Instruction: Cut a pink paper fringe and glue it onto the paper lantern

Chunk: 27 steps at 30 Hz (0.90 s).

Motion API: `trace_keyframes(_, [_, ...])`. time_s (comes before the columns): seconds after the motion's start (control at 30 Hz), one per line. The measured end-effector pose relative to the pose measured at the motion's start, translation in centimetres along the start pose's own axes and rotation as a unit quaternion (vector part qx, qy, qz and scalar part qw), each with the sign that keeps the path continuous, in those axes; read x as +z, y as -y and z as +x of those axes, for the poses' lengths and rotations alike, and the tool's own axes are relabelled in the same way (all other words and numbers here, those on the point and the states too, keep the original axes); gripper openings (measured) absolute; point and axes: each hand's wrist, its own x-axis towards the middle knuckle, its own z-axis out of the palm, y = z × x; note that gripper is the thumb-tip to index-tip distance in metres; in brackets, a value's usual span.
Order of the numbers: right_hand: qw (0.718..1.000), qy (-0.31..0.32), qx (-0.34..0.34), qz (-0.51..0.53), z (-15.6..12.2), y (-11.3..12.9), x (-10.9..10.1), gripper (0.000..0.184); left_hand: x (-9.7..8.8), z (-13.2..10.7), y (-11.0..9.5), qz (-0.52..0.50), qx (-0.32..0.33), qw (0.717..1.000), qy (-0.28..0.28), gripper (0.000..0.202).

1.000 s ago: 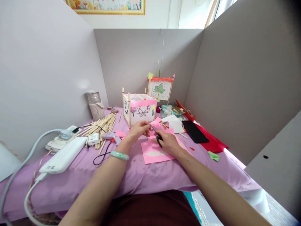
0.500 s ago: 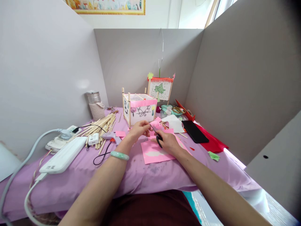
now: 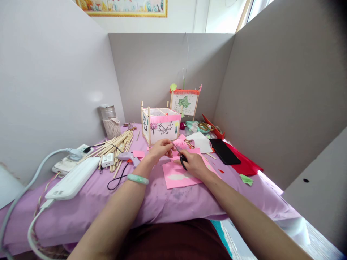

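My right hand point(image 3: 193, 163) grips black-handled scissors point(image 3: 183, 161), their blades pointing up and left toward my other hand. A small fringed strip of pink paper point(image 3: 179, 143) lies at the blades, pinched by the fingers of my left hand point(image 3: 160, 148). Under my right hand is a larger pink sheet point(image 3: 179, 177) with a pale cut-out gap in it. Just beyond my hands stands a lantern point(image 3: 162, 126) made of sticks and white panels, with drawings and a pink fringe along its top edge.
A bundle of wooden sticks point(image 3: 123, 144), a glue gun point(image 3: 127, 156) and a white power bank point(image 3: 74, 177) lie to the left, near a jar point(image 3: 110, 122). At right are a black phone point(image 3: 225, 151) and red material point(image 3: 248, 164). A second lantern point(image 3: 185, 103) stands behind; grey panels enclose the table.
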Motion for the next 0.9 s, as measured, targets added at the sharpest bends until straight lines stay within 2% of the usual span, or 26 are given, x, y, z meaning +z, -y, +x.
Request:
trace_keyframes(0.33, [1.000,0.001,-0.003,0.005,-0.05,0.04,-0.05,0.031,0.00,-0.05,-0.06,0.000,0.000,1.000,0.003,0.021])
trace_keyframes(0.6, [1.000,-0.002,-0.004,-0.001,-0.06,-0.15,0.12,0.033,0.12,-0.15,-0.10,0.017,0.000,1.000,-0.001,0.014])
trace_keyframes(0.9, [1.000,0.010,0.004,-0.002,-0.06,0.19,-0.15,0.032,0.07,-0.05,-0.02,0.025,0.000,1.000,-0.003,0.017])
